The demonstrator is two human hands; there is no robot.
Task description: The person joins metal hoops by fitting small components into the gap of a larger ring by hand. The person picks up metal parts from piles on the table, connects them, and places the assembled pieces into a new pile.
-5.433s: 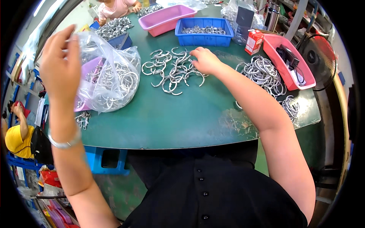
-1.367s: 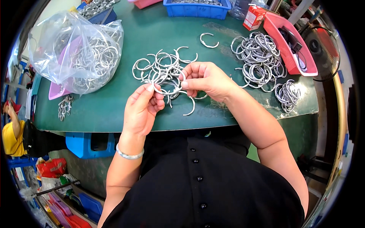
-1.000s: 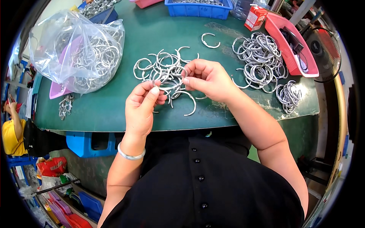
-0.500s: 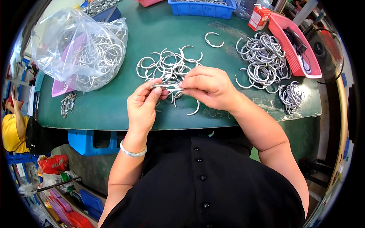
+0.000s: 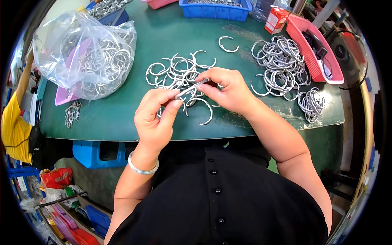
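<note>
Yellow-shirted co-worker (image 5: 16,130) at 9 o'clock, beside the scuffed green table (image 5: 106,122). Clear bag (image 5: 61,45) holding rings at 10. Left hand (image 5: 155,114) pinches one side of a silver ring (image 5: 191,87) near centre, right hand (image 5: 224,90) the other: one in work. Plenty left loose (image 5: 175,75) towards 12; more in a heap (image 5: 281,57) at 2, can't tell which are finished. Pink basket (image 5: 302,53), then fan (image 5: 341,51), also at 2.

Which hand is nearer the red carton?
Right. The right hand is below and left of the red carton in the picture; the left hand is farther left and lower.
</note>
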